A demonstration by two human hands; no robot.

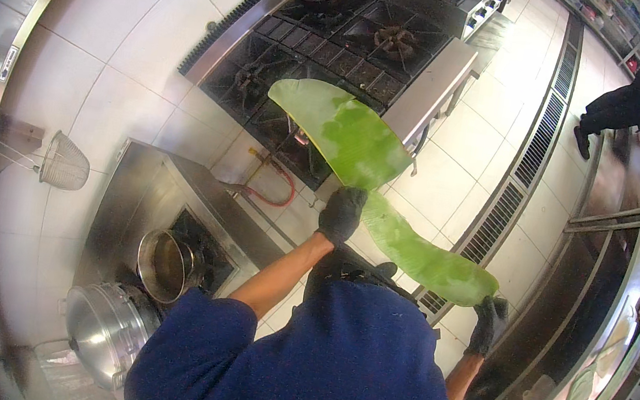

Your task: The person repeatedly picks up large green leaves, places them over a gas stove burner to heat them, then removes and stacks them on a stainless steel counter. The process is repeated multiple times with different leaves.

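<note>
My left hand [342, 215], in a black glove, grips a wide green banana leaf [346, 132] by its near edge. The leaf reaches out over the front corner of a gas range [307, 59] and has paler, whitish patches. A second stretch of banana leaf [430, 263] runs from my left hand to my right. Whether both stretches are one piece or two I cannot tell. My right hand [489, 326], also gloved in black, is closed on the far right end of that stretch. The fingers of both hands are partly hidden.
At left stands a low burner unit [163, 178] with a metal pot [164, 264] and a large lidded pot [105, 329]. A wire strainer [65, 162] hangs on the wall. A floor drain grate [537, 140] runs past a steel counter [610, 233]. A person in dark clothes [632, 101] stands beyond.
</note>
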